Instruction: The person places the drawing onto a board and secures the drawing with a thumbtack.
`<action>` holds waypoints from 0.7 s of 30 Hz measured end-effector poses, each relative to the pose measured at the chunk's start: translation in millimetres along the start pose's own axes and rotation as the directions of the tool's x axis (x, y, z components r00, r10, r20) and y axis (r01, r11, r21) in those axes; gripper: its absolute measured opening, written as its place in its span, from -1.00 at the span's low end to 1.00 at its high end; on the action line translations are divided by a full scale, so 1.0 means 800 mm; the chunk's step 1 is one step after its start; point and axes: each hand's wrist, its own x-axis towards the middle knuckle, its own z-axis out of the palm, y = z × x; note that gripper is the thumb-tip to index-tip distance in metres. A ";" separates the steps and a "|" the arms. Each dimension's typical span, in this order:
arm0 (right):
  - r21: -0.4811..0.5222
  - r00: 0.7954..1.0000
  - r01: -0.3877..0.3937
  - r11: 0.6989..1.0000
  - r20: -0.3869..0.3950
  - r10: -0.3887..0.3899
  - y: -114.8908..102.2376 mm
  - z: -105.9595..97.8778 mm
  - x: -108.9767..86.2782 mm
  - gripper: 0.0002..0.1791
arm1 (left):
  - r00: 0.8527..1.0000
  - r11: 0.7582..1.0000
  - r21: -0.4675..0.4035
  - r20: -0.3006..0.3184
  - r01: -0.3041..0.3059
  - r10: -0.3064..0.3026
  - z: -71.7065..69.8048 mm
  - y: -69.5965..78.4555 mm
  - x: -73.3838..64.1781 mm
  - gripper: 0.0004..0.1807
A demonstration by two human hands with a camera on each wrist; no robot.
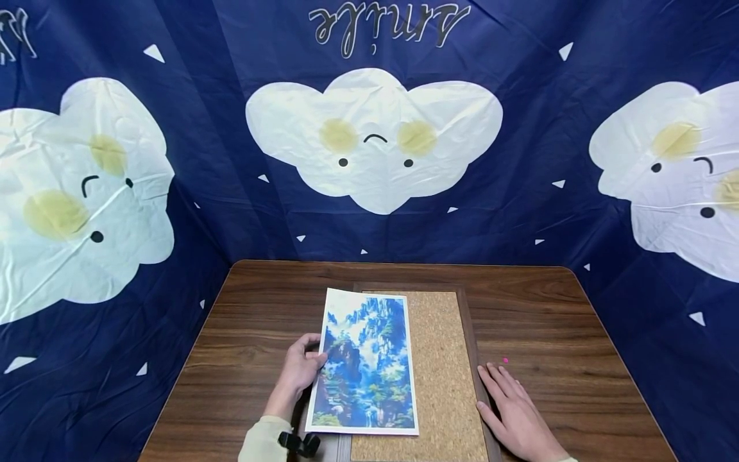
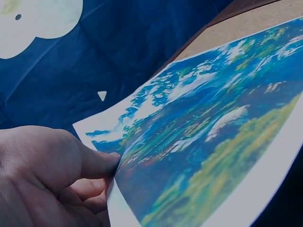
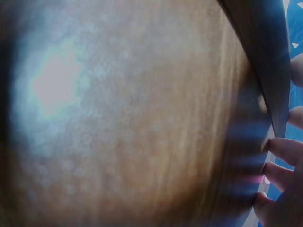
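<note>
A white-bordered print (image 1: pixel 364 366) of blue mountains and a waterfall lies over the left part of a brown-framed cork board (image 1: pixel 444 372). My left hand (image 1: pixel 303 364) pinches the print's left edge. In the left wrist view, the thumb (image 2: pixel 102 163) lies on top of the sheet (image 2: pixel 199 137), with fingers curled beneath, and the paper bends. My right hand (image 1: pixel 516 410) rests beside the board's right side, its fairly straight fingers touching the frame (image 1: pixel 470 327). Those fingers (image 3: pixel 286 151) show at the right edge of the right wrist view; a blurred brown surface fills the rest.
The board lies on a dark wood-grain table (image 1: pixel 260 301). A small pink spot (image 1: pixel 505 360) is on the table near my right fingertips; its kind is unclear. Blue cloth (image 1: pixel 369 237) with white clouds hangs behind and at both sides.
</note>
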 end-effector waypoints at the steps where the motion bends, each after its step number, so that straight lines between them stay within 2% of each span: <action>1: 0.001 1.000 0.000 1.000 0.000 0.000 0.000 0.000 0.000 -0.31 | 1.000 1.000 -0.009 0.003 0.001 -0.001 0.001 0.000 0.000 -0.63; 21: 0.006 1.000 -0.009 1.000 0.007 0.009 0.002 0.002 -0.001 -0.31 | 0.999 0.999 -0.024 0.044 -0.023 0.024 0.018 0.003 0.001 -0.61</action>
